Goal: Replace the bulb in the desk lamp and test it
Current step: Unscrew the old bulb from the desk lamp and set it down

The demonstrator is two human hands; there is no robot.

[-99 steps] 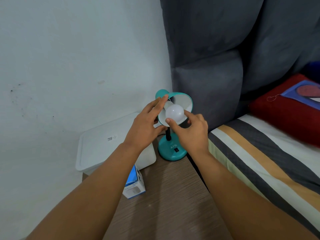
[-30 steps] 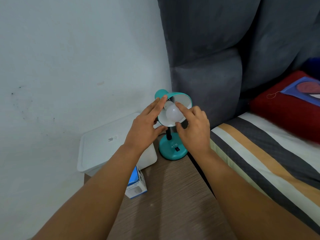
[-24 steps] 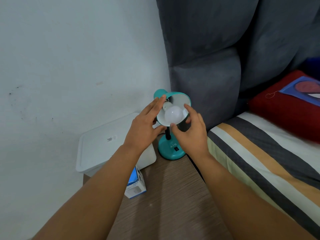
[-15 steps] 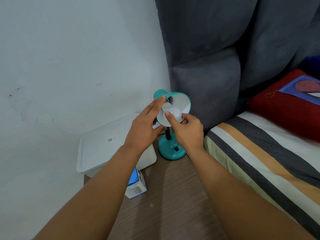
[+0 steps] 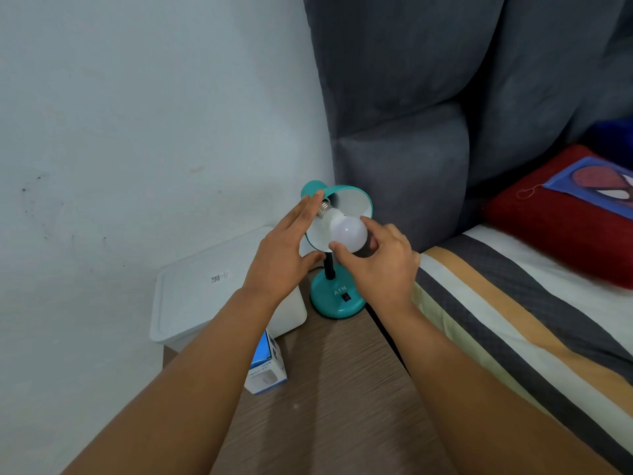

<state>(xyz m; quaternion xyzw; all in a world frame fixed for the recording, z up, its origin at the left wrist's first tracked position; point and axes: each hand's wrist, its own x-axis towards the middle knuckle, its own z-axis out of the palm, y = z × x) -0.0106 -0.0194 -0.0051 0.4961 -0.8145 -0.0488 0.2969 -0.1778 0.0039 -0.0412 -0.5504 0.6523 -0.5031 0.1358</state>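
I see the white bulb (image 5: 348,232) at the mouth of the teal lamp (image 5: 337,299) shade, its metal base showing. My right hand (image 5: 380,262) pinches it; my left hand (image 5: 284,255), fingers straight, steadies the shade, on the worktop (image 5: 329,389).

A brown wood-grain bedside table (image 5: 342,399) carries three things. At its far edge a teal desk lamp with a round base (image 5: 337,299) stands upright. Just left of the base sits a white lidded plastic box (image 5: 205,293), overhanging the table's left edge. Nearer, beside the box, stands a small blue-and-white cardboard carton (image 5: 266,370).
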